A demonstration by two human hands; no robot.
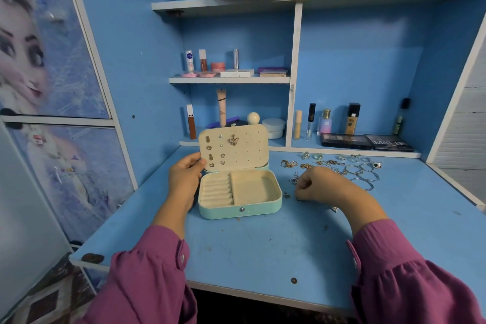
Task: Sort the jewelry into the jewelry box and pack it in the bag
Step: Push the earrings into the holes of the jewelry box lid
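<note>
left hand gripping, right hand apparently pinching

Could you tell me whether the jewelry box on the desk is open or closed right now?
Open. The jewelry box has its lid raised, steadied by the left hand, showing pinned earrings and bare tray compartments.

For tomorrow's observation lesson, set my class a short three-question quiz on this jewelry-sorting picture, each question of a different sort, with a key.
1. True or false: the jewelry box stands open on the blue desk.
2. Which hand holds the box lid? A left hand; B right hand.
3. Fill in: the loose rings and bangles lie to the ____ of the box.

Key: 1 true, earrings such as the butterfly earring are pinned in the lid; 2 A, while the right hand reaches, fingers curled, among the small pieces; 3 right.
</note>
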